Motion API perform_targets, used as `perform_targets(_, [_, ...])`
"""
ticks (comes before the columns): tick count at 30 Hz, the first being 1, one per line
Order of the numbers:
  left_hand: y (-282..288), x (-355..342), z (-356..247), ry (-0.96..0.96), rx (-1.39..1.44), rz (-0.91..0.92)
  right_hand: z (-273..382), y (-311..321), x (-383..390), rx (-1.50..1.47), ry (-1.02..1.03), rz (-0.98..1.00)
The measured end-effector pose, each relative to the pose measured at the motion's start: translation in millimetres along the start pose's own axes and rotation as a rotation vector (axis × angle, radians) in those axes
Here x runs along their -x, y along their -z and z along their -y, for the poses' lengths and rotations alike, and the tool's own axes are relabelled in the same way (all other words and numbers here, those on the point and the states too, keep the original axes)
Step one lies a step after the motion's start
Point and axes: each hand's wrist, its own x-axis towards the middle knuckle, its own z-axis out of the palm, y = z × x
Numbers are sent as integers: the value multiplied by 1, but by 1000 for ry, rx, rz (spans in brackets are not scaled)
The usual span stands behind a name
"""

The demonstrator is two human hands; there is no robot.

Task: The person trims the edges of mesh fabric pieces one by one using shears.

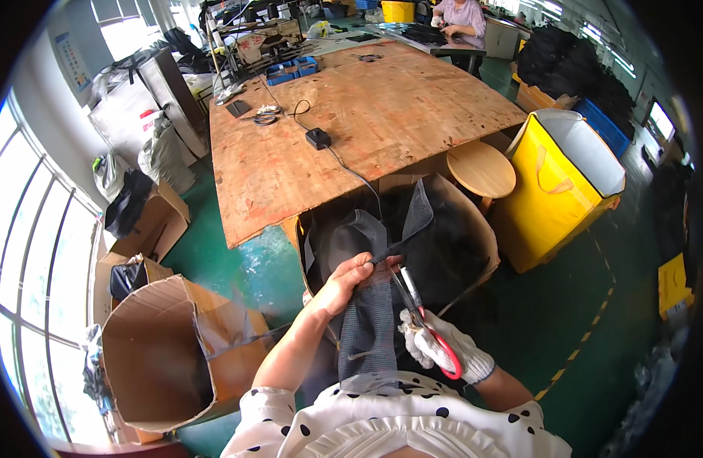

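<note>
My bare left hand (351, 276) pinches a strip of dark mesh fabric (366, 336), which hangs down toward my lap. My right hand (443, 345), in a white knitted glove, grips red-handled scissors (448, 357), their blades pointing up beside the strip just below my left fingers. A slim white piece (408, 281) shows along the scissors; I cannot make out what it is. Beyond my hands stands an open cardboard box (481, 243) holding black material (443, 240) and an upright dark mesh piece (418, 210).
A wooden table (389, 99) carries a cable with a black adapter (318, 138) and blue trays (279, 74). A round stool (479, 164) and yellow bag (554, 202) stand right. Another cardboard box (149, 336) is at lower left. A person in pink (458, 19) works at the far table.
</note>
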Motion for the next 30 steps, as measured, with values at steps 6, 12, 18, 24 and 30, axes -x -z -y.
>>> perform_targets(6, [2, 2, 8, 80, -102, -26, 9, -15, -4, 307, 117, -21])
perform_targets(12, [-1, 1, 10, 70, -95, 1, 13, -20, -10, 517, 307, -47])
perform_targets(18, [5, -5, 8, 77, -156, -25, 12, -13, -22, 467, 375, -66])
perform_targets(24, [6, -11, 4, 20, -205, -76, 29, -9, -21, 179, 329, 25])
perform_targets(30, [1, -2, -12, 53, -293, -110, 25, 2, -15, 291, 292, -71])
